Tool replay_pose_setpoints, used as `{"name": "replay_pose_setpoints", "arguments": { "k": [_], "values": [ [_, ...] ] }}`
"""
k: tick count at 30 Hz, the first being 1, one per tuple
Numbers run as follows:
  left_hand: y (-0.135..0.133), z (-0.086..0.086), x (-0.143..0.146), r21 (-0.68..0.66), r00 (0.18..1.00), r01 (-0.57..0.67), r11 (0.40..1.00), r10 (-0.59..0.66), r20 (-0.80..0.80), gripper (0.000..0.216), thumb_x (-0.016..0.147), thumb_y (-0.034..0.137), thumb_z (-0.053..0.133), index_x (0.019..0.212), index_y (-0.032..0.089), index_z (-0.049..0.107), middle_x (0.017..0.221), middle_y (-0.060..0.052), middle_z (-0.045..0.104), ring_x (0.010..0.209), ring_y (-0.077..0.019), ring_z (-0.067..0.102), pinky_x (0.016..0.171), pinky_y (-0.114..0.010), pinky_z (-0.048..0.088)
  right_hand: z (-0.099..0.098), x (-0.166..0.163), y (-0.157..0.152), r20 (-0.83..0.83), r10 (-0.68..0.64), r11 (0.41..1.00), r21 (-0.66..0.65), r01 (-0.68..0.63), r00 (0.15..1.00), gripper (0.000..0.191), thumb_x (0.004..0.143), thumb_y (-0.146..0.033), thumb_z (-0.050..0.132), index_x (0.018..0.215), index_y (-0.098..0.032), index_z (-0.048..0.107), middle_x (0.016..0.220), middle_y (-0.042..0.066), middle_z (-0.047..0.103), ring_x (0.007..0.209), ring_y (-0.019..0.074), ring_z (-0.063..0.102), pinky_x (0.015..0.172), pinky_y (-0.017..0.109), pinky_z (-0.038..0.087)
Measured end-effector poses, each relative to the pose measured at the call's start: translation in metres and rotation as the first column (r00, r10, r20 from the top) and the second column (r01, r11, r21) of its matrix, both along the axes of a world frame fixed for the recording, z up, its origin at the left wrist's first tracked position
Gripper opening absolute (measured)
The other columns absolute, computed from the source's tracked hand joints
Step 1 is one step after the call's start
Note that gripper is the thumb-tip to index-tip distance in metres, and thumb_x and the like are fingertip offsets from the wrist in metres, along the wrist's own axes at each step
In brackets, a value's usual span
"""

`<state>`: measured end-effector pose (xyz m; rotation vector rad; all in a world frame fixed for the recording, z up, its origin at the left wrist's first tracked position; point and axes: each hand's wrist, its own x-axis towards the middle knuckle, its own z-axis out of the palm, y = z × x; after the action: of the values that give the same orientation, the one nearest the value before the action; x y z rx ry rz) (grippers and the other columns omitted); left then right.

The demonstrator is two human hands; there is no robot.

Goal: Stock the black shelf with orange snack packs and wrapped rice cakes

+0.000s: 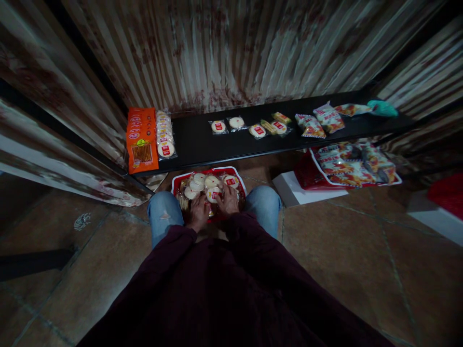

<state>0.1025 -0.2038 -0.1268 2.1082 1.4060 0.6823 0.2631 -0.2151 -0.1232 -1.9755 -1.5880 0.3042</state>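
Between my knees stands a red basket with a white rim point(237, 171), filled with wrapped round white crackers. My left hand point(198, 213) rests at the near left part of the pile, fingers stretched forward onto the packets. On the right side of the pile lies my right hand point(229, 201), its fingers spread over the wrappers. A cracker packet with a red label point(213, 194) is between the hands, by the right fingertips. Other pale crackers point(197, 181) lie just beyond. Neither hand visibly lifts anything; the undersides of the fingers are hidden.
A low black shelf point(195, 144) crosses ahead, carrying an orange snack bag point(142, 140), a row of crackers point(165, 135), single packets point(237, 123) and snack bags point(328, 118). Right of me, another red basket point(310, 168) full of bags sits on a white box point(294, 190). Striped curtains point(231, 53) hang behind.
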Motion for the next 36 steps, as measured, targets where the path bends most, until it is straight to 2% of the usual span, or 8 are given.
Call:
{"name": "replay_pose_setpoints", "arguments": {
  "k": [4,9,13,16,23,28,33,36],
  "values": [
    [0.004,0.005,0.005,-0.103,0.989,-0.138,0.985,0.143,0.046,0.035,0.081,0.012,0.046,0.113,0.015,0.061,0.12,-0.013,0.064,0.119,-0.0231,0.054,0.105,-0.041,0.04,-0.001,0.0,0.001,-0.036,-0.034,0.999,0.035,0.035,0.999,0.054,0.085,-0.035,0.048,0.135,-0.013,0.046,0.113,0.016,0.055,0.108,0.0302,0.051,0.095,0.045,0.044],
    [0.013,0.015,0.007,-0.23,0.961,-0.244,0.942,0.267,0.075,0.029,0.084,0.013,0.047,0.108,0.019,0.062,0.105,-0.008,0.07,0.097,-0.018,0.064,0.091,-0.032,0.048,-0.004,-0.001,0.003,-0.147,-0.023,0.993,0.112,0.04,0.989,0.043,0.087,-0.037,0.049,0.125,-0.018,0.055,0.111,0.013,0.056,0.1,0.026,0.056,0.091,0.042,0.048],
    [0.026,0.019,0.008,-0.352,0.916,-0.305,0.885,0.374,0.148,0.024,0.086,0.017,0.049,0.106,0.02,0.062,0.096,-0.006,0.071,0.087,-0.0155,0.066,0.081,-0.028,0.05,-0.003,-0.002,0.002,-0.232,0.021,0.997,0.083,-0.001,0.973,0.038,0.086,-0.038,0.049,0.115,-0.017,0.062,0.111,0.013,0.058,0.097,0.024,0.06,0.089,0.04,0.05],
    [0.037,0.019,0.008,-0.365,0.889,-0.328,0.872,0.416,0.194,0.023,0.085,0.018,0.049,0.104,0.017,0.062,0.097,-0.008,0.071,0.089,-0.017,0.066,0.081,-0.03,0.051,-0.002,-0.003,0.003,-0.303,0.041,0.998,0.059,-0.024,0.952,0.038,0.085,-0.039,0.049,0.112,-0.017,0.064,0.114,0.013,0.061,0.102,0.0242,0.06,0.091,0.04,0.049],
    [0.048,0.017,0.009,-0.355,0.859,-0.327,0.876,0.432,0.274,0.028,0.083,0.018,0.049,0.108,0.017,0.061,0.101,-0.009,0.07,0.093,-0.0165,0.066,0.086,-0.031,0.052,-0.003,-0.004,0.004,-0.522,0.011,0.996,-0.066,-0.054,0.853,0.04,0.083,-0.041,0.052,0.115,-0.02,0.064,0.098,0.006,0.071,0.088,0.02,0.065,0.087,0.038,0.051],
    [0.047,0.022,0.014,-0.385,0.832,-0.298,0.873,0.436,0.344,0.034,0.082,0.013,0.046,0.114,0.017,0.059,0.107,-0.009,0.069,0.098,-0.0164,0.065,0.091,-0.033,0.051,-0.008,-0.005,0.006,-0.684,-0.024,0.999,-0.05,-0.015,0.729,0.04,0.081,-0.044,0.057,0.113,-0.021,0.065,0.098,0.004,0.072,0.091,0.02,0.065,0.088,0.04,0.051],
    [0.038,0.031,0.018,-0.391,0.881,-0.212,0.896,0.348,0.321,0.035,0.08,0.009,0.045,0.109,0.015,0.062,0.109,-0.01,0.069,0.101,-0.0179,0.064,0.095,-0.034,0.049,-0.01,-0.004,0.008,-0.766,-0.092,0.996,-0.084,0.042,0.637,0.048,0.078,-0.05,0.06,0.114,-0.019,0.064,0.099,0.006,0.072,0.092,0.0201,0.065,0.088,0.042,0.051],
    [0.031,0.036,0.021,-0.342,0.916,-0.192,0.92,0.294,0.275,0.033,0.08,0.01,0.047,0.107,0.017,0.064,0.113,-0.009,0.068,0.105,-0.0193,0.062,0.099,-0.037,0.047,-0.009,-0.004,0.008,-0.801,-0.104,0.994,-0.074,0.074,0.59,0.048,0.076,-0.05,0.061,0.112,-0.019,0.064,0.104,0.006,0.071,0.093,0.0194,0.065,0.088,0.04,0.051]
  ]
}}
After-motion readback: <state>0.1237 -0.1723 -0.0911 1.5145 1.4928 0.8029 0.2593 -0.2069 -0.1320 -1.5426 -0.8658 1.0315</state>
